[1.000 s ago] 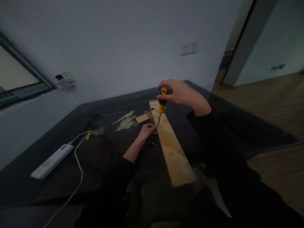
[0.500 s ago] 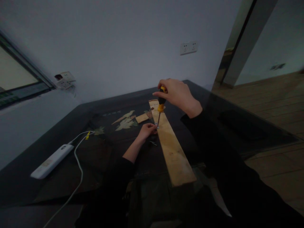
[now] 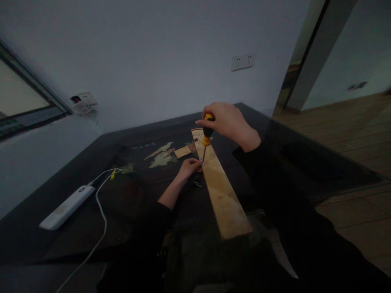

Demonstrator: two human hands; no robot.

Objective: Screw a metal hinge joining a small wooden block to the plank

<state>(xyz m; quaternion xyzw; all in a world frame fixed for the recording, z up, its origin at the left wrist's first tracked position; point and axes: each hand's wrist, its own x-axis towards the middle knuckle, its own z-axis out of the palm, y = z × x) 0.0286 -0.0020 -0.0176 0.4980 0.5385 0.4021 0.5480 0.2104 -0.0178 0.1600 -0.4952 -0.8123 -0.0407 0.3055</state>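
Observation:
My right hand (image 3: pixel 227 122) is closed around the top of a yellow and black screwdriver (image 3: pixel 207 136), which stands upright with its tip on a long pale wooden plank (image 3: pixel 221 191). The plank lies lengthwise on the dark table (image 3: pixel 122 203). My left hand (image 3: pixel 190 167) rests at the plank's left edge, fingers pinched around something tiny at the screwdriver's tip, probably a screw; I cannot make it out. A loose screw (image 3: pixel 197 185) lies on the table just below that hand.
A small wooden offcut (image 3: pixel 182 151) lies left of the plank's far end. A white power strip (image 3: pixel 65 206) with its white cable (image 3: pixel 100 215) sits at the table's left. Wall sockets (image 3: pixel 242 62) are on the far wall. Wooden floor (image 3: pixel 351 134) lies to the right.
My right hand has turned on the screwdriver handle, its fingers shifting round the grip. The screwdriver tip, my left hand and the plank stay in place.

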